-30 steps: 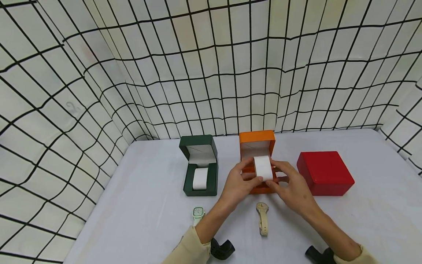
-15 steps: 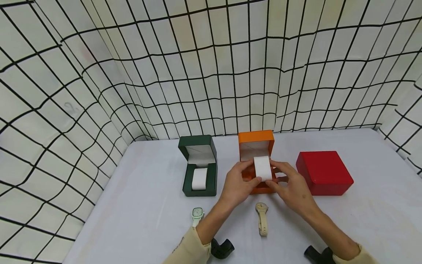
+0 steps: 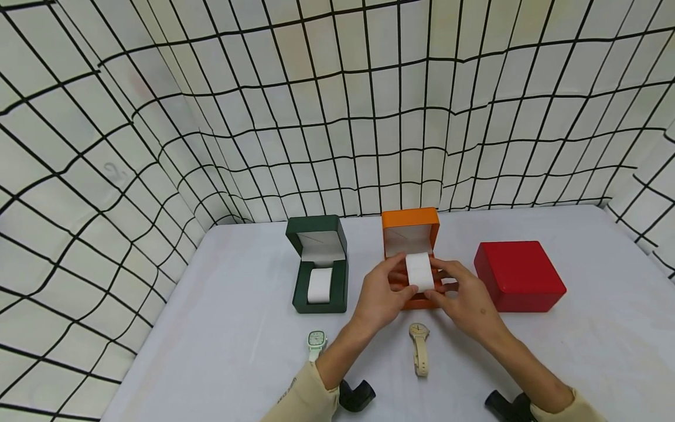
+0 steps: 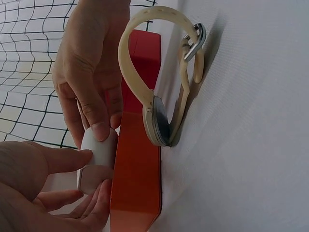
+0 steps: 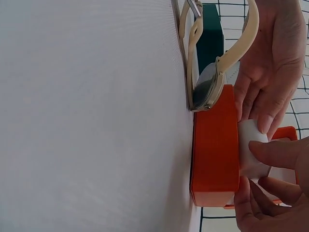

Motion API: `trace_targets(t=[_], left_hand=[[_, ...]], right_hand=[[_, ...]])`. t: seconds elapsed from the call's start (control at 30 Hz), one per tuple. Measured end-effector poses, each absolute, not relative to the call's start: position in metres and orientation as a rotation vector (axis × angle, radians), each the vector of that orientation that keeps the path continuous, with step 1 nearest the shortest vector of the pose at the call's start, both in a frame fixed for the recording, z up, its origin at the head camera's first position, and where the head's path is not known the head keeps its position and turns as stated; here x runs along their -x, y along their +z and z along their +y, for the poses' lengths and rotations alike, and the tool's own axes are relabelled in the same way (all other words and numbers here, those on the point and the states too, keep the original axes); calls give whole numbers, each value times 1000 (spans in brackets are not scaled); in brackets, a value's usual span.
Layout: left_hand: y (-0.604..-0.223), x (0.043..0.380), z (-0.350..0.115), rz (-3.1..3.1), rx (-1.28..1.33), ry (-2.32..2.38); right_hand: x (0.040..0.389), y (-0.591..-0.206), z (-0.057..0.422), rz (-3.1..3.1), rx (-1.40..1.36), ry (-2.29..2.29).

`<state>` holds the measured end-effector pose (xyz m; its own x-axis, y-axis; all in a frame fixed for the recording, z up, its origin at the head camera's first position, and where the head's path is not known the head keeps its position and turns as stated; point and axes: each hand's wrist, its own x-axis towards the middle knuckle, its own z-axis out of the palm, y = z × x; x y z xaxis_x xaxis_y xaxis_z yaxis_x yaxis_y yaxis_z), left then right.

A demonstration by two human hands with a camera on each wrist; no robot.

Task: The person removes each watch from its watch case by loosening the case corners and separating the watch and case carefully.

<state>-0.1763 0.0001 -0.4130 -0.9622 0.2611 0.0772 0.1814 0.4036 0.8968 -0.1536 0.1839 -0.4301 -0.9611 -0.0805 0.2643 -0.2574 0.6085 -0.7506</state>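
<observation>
A white watch cushion (image 3: 419,272) sits at the mouth of the open orange watch box (image 3: 410,218). My left hand (image 3: 381,293) pinches its left end between thumb and fingers, and my right hand (image 3: 466,298) pinches its right end. Seen from the left wrist, the cushion (image 4: 99,150) lies partly sunk behind the box's front wall (image 4: 137,179); its lower part is hidden. In the right wrist view both thumbs press on the cushion (image 5: 252,145). A cream wristwatch (image 3: 419,349), strap buckled into a loop, lies on the table in front of the orange box.
Left of the orange box stands an open green watch box (image 3: 302,293) with a white cushion inside. A closed red box (image 3: 519,275) is on the right. A mint-green watch (image 3: 316,341) lies beside my left forearm. Black grid netting (image 3: 337,117) surrounds the white table (image 3: 237,328).
The white cushion and the fingers on it have sunk slightly into the orange box over the last half second. Both hands keep their hold; the boxes and watches stay put.
</observation>
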Motion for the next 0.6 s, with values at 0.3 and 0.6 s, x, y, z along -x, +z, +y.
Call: trace_targets(t=[0.3,0.6], left_hand=[[-416,178,-1,2568,-412,1599],[-417,179,-1,2571,-387,1610]], right_hand=[[156,-430,183,-2659,-266,1275],[159,-431,182,-2685,-263,1272]])
